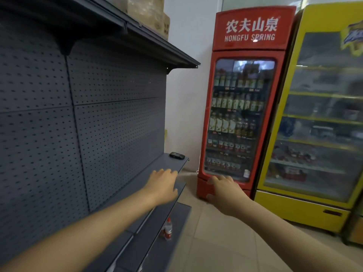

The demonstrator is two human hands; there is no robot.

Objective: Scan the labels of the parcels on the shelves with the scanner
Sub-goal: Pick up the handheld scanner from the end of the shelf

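Observation:
A small black scanner [177, 155] lies at the far right end of the grey middle shelf [157, 169]. My left hand [164, 183] hovers palm down over that shelf, a short way in front of the scanner, fingers spread and empty. To its right, my right hand [222, 190] is stretched out over the floor, also palm down and empty. Brown cardboard parcels [149, 12] wrapped in clear film sit on the top shelf [157, 42], above and behind my hands; no label shows from here.
A grey pegboard back panel [78, 114] fills the left. Small red-capped bottles [168, 228] stand on a lower shelf. A red drinks fridge [243, 107] and a yellow fridge [322, 124] stand against the wall on the right. Tiled floor [216, 242] lies between.

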